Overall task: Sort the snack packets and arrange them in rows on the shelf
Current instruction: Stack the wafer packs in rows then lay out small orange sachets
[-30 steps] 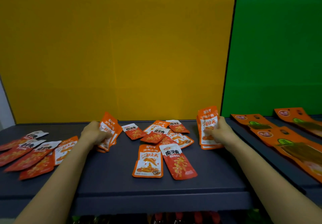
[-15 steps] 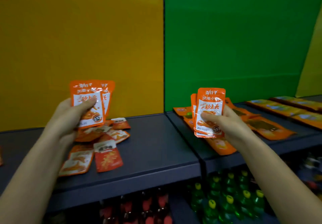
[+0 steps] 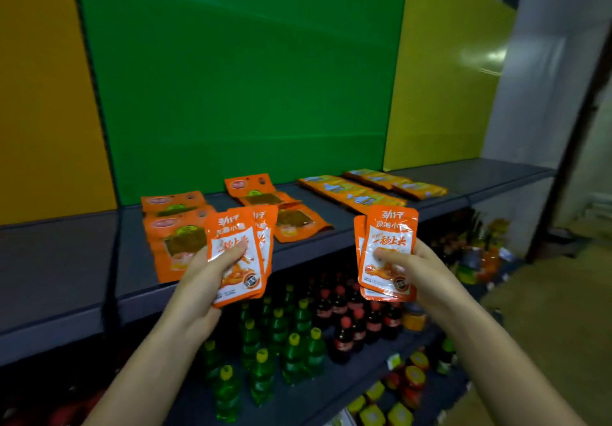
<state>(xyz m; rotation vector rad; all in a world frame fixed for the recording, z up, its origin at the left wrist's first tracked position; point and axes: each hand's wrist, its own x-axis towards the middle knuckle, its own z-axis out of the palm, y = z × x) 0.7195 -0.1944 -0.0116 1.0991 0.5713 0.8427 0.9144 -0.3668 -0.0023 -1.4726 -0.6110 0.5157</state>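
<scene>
**shelfwatcher:** Left hand (image 3: 202,280) was gripping a small fanned stack of orange packets (image 3: 236,256), thumb pressed across the front one. Right hand (image 3: 415,268) had its own stack (image 3: 387,253) pinched the same way, held upright. Both bunches were up in the air, in front of the dark shelf (image 3: 59,260), not touching it.

**aisle9:** ok and what was already lying on the shelf?

**shelfwatcher:** Bigger orange pouches (image 3: 175,227) lay flat in overlapping columns right behind the left stack, another column (image 3: 275,207) just beside those. Further right, long orange packs (image 3: 351,192) sat in slanted rows, too blurry to read. Green panel (image 3: 231,77) stood behind all of it, yellow ones either side.

**aisle9:** and below?

**shelfwatcher:** Lower shelf had green bottles (image 3: 281,333) with yellow caps, dark ones with red caps (image 3: 344,319) next to them.
</scene>
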